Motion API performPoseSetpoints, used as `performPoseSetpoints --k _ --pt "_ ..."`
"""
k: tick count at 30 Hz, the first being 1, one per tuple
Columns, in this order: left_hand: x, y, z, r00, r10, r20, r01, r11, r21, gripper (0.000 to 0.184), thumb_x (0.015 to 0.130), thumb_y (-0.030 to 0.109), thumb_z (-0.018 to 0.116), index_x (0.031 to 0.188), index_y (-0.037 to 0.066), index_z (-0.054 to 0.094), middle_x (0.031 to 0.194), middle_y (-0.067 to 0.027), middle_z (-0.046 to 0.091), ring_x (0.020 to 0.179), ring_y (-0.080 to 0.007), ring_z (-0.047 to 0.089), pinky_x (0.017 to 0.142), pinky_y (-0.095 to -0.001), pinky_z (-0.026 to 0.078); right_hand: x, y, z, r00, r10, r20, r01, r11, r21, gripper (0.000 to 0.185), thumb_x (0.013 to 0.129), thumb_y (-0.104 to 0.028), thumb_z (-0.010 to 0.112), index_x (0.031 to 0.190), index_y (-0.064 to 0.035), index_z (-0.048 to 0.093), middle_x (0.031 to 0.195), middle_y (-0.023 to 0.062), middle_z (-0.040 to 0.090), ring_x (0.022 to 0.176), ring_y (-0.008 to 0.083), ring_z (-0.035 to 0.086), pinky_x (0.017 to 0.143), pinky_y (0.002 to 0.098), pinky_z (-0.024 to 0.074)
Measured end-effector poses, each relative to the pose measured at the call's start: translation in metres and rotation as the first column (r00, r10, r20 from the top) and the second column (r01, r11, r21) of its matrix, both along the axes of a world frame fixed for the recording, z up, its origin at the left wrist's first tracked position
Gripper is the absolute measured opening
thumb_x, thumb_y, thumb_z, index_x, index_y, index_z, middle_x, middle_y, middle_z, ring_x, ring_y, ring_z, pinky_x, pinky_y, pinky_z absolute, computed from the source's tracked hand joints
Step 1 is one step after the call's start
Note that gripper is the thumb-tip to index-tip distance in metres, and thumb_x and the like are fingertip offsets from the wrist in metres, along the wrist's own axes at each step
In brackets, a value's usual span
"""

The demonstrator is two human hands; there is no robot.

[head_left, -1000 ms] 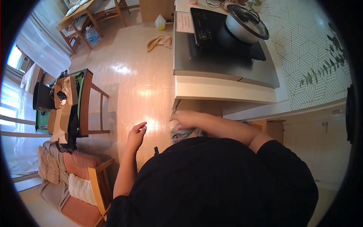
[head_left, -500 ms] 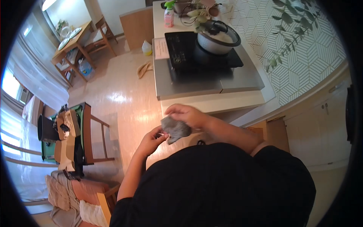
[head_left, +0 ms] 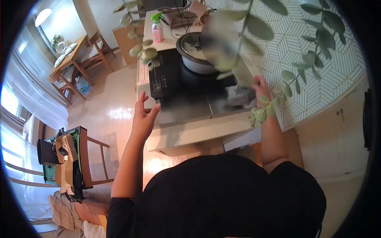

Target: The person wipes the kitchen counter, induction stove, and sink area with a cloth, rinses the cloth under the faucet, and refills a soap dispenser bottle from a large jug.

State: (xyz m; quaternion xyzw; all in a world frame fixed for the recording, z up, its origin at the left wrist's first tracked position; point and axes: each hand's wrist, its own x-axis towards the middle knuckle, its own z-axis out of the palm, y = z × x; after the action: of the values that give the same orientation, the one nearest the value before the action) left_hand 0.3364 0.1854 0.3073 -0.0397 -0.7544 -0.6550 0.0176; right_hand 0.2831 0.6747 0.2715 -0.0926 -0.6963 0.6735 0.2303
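Note:
My left hand (head_left: 145, 117) hovers over the near left edge of the counter, thumb and fingers apart, with nothing in it. On the right, my right hand (head_left: 262, 90) is at the steel surface (head_left: 180, 110), fingers curled at a grey cloth (head_left: 240, 96) smeared by motion. Leaves partly cover this hand, so its exact hold is hard to see. Beyond the cloth stands a black induction cooktop (head_left: 168, 81) bearing a grey pot (head_left: 197, 64) with a glass lid (head_left: 191, 41). A blurred shape near the camera hides the pot's right side.
Leafy stems (head_left: 317, 47) hang close to the camera in front of the tiled wall (head_left: 285, 55). A pink spray bottle (head_left: 157, 31) with a green top and a dish rack (head_left: 174, 16) stand behind the cooktop. A small table (head_left: 83, 158) holds an open cardboard box (head_left: 66, 170).
The grey cloth was between both hands in front of my body. Both hands have moved apart and forward, the cloth going right with my right hand; my left hand has let go. The view has shifted.

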Motion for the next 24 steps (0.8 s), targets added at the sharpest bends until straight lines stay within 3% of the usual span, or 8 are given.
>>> performPoseSetpoints --k 1,2,3,8,10,13,19,24 --pt "-0.019 0.008 0.005 0.997 0.019 -0.069 -0.022 0.999 -0.036 0.067 0.091 0.027 0.066 0.146 0.008 0.034 0.132 -0.0135 0.050 0.089 -0.0175 0.062 0.073 -0.0297 0.051 -0.003 0.002 -0.003 1.000 0.014 -0.019 -0.014 1.000 0.000 0.036 0.084 -0.015 0.068 0.118 -0.0124 0.055 0.106 0.0048 0.057 0.094 0.0224 0.059 0.082 0.0379 0.0499" --pt "-0.030 0.026 0.025 0.993 0.042 -0.112 -0.045 0.999 -0.029 0.056 0.091 0.031 0.066 0.137 0.006 0.046 0.118 -0.0096 0.057 0.084 -0.0144 0.060 0.068 -0.0277 0.049 0.003 0.002 -0.009 0.988 -0.143 -0.065 0.152 0.764 0.627 0.040 0.083 -0.015 0.068 0.121 -0.0115 0.054 0.111 0.0070 0.057 0.100 0.0245 0.059 0.085 0.0396 0.0489" --pt "-0.046 0.046 0.039 0.998 0.044 -0.051 -0.041 0.998 0.050 0.053 0.090 0.026 0.068 0.132 0.001 0.049 0.124 -0.0108 0.056 0.084 -0.0137 0.059 0.069 -0.0285 0.051 0.005 0.002 -0.014 0.946 -0.243 -0.214 0.257 0.163 0.953 0.044 0.082 -0.015 0.068 0.124 -0.0105 0.053 0.117 0.0092 0.056 0.107 0.0267 0.058 0.088 0.0412 0.0478" --pt "-0.172 0.119 0.032 0.981 0.106 0.166 -0.104 0.994 -0.022 0.050 0.092 0.045 0.059 0.116 0.001 0.060 0.092 -0.0072 0.061 0.073 -0.0140 0.056 0.062 -0.0291 0.047 -0.002 -0.010 -0.025 0.968 0.090 0.235 -0.226 0.719 0.657 0.066 0.078 -0.032 0.074 0.137 -0.0143 0.049 0.144 0.0172 0.040 0.128 0.0391 0.042 0.103 0.0462 0.0384" --pt "-0.168 0.132 0.043 0.962 0.092 0.257 -0.125 0.985 0.117 0.051 0.090 0.049 0.060 0.109 0.002 0.063 0.086 -0.0052 0.058 0.067 -0.0134 0.052 0.063 -0.0245 0.042 0.024 -0.036 0.028 0.846 -0.198 0.495 -0.444 0.253 0.860 0.073 0.075 -0.034 0.076 0.140 -0.0214 0.046 0.142 0.0188 0.039 0.128 0.0424 0.040 0.106 0.0479 0.0368" --pt "-0.171 0.142 0.050 0.977 0.068 0.200 -0.103 0.980 0.171 0.048 0.089 0.048 0.063 0.110 0.004 0.063 0.085 -0.0033 0.058 0.066 -0.0121 0.051 0.063 -0.0230 0.041 0.033 -0.006 0.050 0.808 -0.002 0.589 -0.583 0.144 0.800 0.075 0.071 -0.039 0.077 0.139 -0.0269 0.048 0.141 0.0182 0.041 0.127 0.0426 0.041 0.106 0.0489 0.0366" --pt "-0.193 0.137 0.010 0.951 -0.271 -0.152 0.305 0.722 0.621 0.029 0.090 0.030 0.066 0.106 0.006 0.062 0.090 -0.0072 0.063 0.075 -0.0185 0.061 0.067 -0.0331 0.051 0.010 0.051 -0.009 0.839 0.141 0.525 -0.543 0.176 0.821 0.081 0.074 -0.039 0.074 0.145 -0.0188 0.040 0.135 0.0207 0.048 0.124 0.0369 0.049 0.104 0.0404 0.0406" --pt "-0.177 0.156 0.043 0.938 -0.090 0.334 -0.134 0.796 0.590 0.042 0.085 0.017 0.070 0.121 0.002 0.054 0.118 -0.0134 0.057 0.099 -0.0302 0.062 0.068 -0.0514 0.058 -0.011 0.081 -0.066 0.916 0.317 0.246 -0.347 0.317 0.883 0.056 0.076 -0.030 0.077 0.124 -0.0091 0.059 0.114 0.0151 0.055 0.105 0.0319 0.056 0.095 0.0411 0.0436"
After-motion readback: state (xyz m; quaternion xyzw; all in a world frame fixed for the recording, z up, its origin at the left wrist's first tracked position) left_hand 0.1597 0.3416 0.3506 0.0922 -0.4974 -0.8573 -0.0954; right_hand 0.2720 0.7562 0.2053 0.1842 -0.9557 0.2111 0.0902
